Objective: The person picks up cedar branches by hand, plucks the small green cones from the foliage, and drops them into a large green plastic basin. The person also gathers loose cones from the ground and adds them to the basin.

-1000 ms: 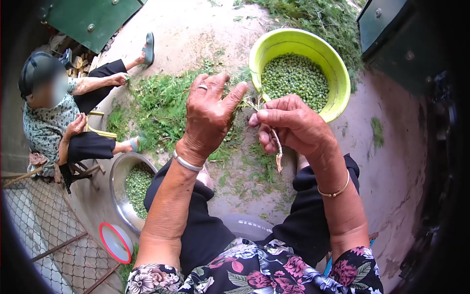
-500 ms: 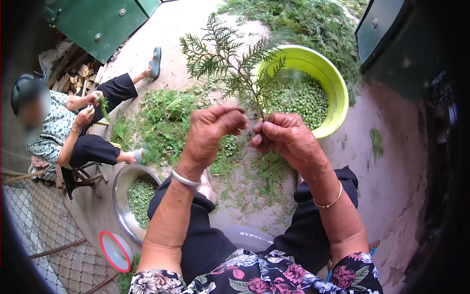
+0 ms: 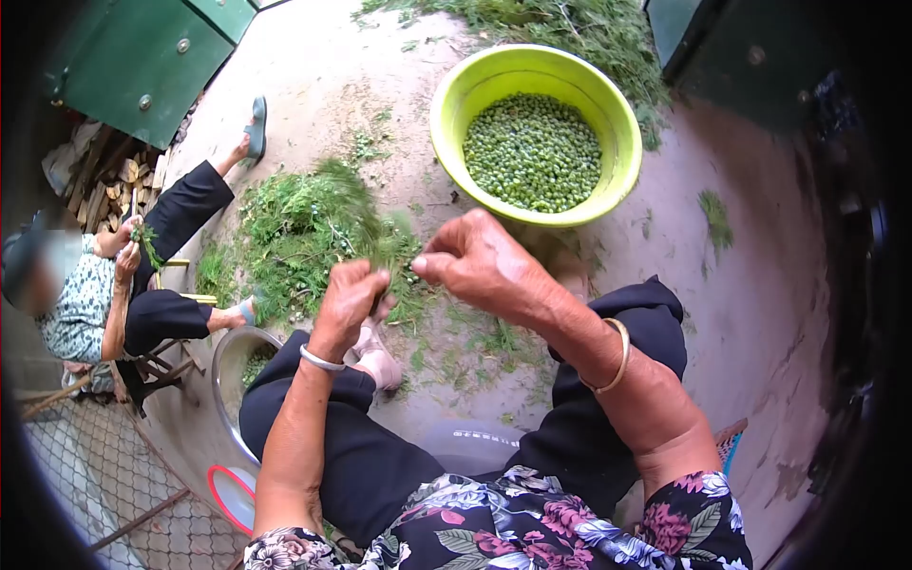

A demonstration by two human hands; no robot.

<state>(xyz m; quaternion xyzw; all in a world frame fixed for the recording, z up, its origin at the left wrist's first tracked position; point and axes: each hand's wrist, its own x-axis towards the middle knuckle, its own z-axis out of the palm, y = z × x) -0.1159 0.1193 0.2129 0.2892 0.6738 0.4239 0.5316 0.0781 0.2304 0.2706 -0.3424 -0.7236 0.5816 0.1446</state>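
Note:
My left hand (image 3: 344,306) is closed on the base of an evergreen sprig (image 3: 353,201), whose leafy top is smeared by motion over a heap of cut greenery (image 3: 285,233). Just to its right, my right hand (image 3: 492,263) is closed, thumb against the fingers; whatever it pinches, if anything, is hidden. Beyond my right hand stands a yellow-green tub (image 3: 443,142) holding many small round green cones (image 3: 532,152).
At left a seated person (image 3: 85,304) handles a green sprig. Beside my left leg are a metal basin (image 3: 225,380) and a red-rimmed bowl (image 3: 220,486). More branches (image 3: 579,28) lie behind the tub. Green cabinets (image 3: 142,57) and firewood (image 3: 123,190) stand at back left.
Both hands have moved left and down in view. The sprig, earlier upright in my right hand, is now at my left hand. The view has shifted, showing the tub unobstructed.

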